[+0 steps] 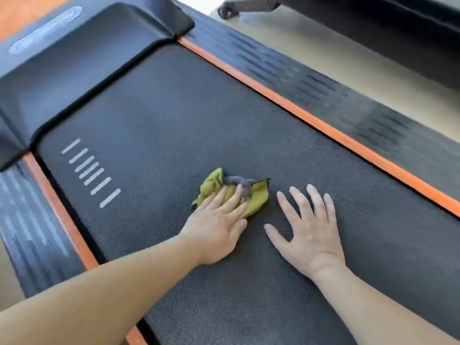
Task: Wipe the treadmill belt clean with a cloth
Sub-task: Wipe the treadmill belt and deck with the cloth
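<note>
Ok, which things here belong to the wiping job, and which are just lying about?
Part of the job:
- cloth
- treadmill belt
- left hand, pressing the cloth
- right hand, flat on the belt

Just there:
- motor cover
- orange strip
- side rail
- wheeled frame

Two forearms bare of any sleeve, the left forearm point(99, 290) at the lower left of the frame and the right forearm point(373, 307) at the lower right, end in the left hand point(219, 227) and the right hand point(308, 230) — both uncovered, with short, rounded nails.
</note>
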